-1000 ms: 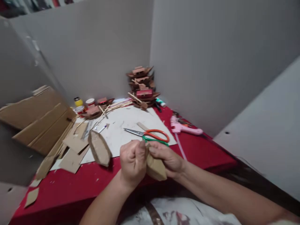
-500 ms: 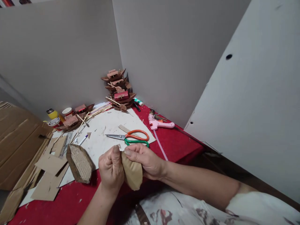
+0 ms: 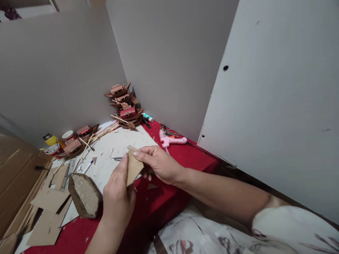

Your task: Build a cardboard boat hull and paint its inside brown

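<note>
A small tan piece of cardboard [image 3: 134,168] is held between both hands above the red cloth. My left hand [image 3: 119,190] grips its left side, fingers closed along the edge. The thumb of my right hand [image 3: 159,164] presses on its upper right corner, with the other fingers partly hidden behind. Behind the hands lies a pair of scissors [image 3: 117,158]; only the blade tips show clearly. To the left of my left hand rests a cardboard boat hull [image 3: 86,195] with a ridged inside.
Stacked model boats [image 3: 127,113] stand in the far corner. A pink glue gun [image 3: 172,140] lies at the right. Cardboard pieces [image 3: 45,225], a pen [image 3: 88,167], thin sticks [image 3: 107,129], paper cups [image 3: 54,150] and a yellow bottle [image 3: 51,140] occupy the left. Grey panels enclose the back.
The cardboard has been turned and raised, and now looks flatter and more angular. Both hands have shifted grip, covering most of the scissors. The view has swung slightly to the right.
</note>
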`<state>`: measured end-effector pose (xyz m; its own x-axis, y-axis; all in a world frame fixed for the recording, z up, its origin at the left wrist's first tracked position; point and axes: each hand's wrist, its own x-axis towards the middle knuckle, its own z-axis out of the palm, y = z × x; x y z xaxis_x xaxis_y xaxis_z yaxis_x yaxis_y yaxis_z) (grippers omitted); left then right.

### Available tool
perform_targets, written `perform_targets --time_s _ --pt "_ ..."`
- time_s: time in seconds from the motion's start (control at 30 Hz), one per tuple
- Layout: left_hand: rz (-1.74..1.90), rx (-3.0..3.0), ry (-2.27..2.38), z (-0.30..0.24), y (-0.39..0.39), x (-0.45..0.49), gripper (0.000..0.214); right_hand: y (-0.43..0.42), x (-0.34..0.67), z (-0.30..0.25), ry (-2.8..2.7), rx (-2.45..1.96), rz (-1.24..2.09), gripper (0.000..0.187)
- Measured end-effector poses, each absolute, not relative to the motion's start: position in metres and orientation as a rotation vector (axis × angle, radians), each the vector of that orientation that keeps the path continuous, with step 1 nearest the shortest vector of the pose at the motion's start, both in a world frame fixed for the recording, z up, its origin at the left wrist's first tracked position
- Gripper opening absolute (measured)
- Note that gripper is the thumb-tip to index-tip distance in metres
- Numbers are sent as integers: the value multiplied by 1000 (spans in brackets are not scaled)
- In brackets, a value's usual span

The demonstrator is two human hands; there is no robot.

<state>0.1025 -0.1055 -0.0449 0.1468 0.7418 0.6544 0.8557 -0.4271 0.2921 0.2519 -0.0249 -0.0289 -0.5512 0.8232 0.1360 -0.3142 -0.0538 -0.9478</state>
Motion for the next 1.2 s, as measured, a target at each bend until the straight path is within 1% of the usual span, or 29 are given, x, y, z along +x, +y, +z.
perform_targets --time_s 0.03,0.07,0.13,0.17,0.2,0.23,0.3,0.47,0.57,0.7,0.83,0.9,1.0,1.07,1.13,1.2 --pt "-1323 -2175 -1707 -42 -105 99 59 -22 254 -26 -1529 -611 1638 43" --pt "-1538 -2064 -1851 -38 -104 95 47 -17 257 -25 -1736 -683 1471 42" --pt "-2066 -1782 -2118 -26 -104 85 30 -7 263 -25 -2168 -900 947 34" --pt "-2350 -1637 -2183 -20 -104 80 29 -3 266 -27 -2364 -998 682 30" --pt "-2608 -1519 -2200 -14 -104 75 31 1 267 -30 -2491 -1059 514 26" --pt "-2821 -1433 -2180 -8 -104 71 34 5 267 -33 -2587 -1097 417 23" --pt "-3087 -1318 -2126 -2 -105 64 37 9 263 -41 -2699 -1125 379 20" --pt "-3315 -1072 -2082 -3 -105 53 33 16 245 -53 -2830 -1174 262 33" --pt "-3377 -1052 -2049 -6 -106 46 34 21 242 -54 -2827 -1211 239 38" --pt "-3392 -1167 -1986 -4 -108 36 38 23 249 -51 -2719 -1278 269 29" --pt "-3368 -1174 -1999 1 -105 25 44 13 252 -46 -2531 -1245 385 28" --pt "-3355 -1194 -1966 3 -102 21 45 3 250 -45 -2439 -1122 562 35" --pt "-3348 -1226 -1883 6 -96 18 40 -13 246 -43 -2305 -758 980 56" --pt "-3362 -1210 -1856 6 -93 17 37 -20 242 -42 -2252 -576 1179 67" --pt "-3388 -1187 -1852 4 -90 16 34 -24 236 -41 -2285 -530 1258 72" --pt "-3415 -1157 -1856 1 -87 15 33 -26 230 -40 -2338 -532 1265 71"
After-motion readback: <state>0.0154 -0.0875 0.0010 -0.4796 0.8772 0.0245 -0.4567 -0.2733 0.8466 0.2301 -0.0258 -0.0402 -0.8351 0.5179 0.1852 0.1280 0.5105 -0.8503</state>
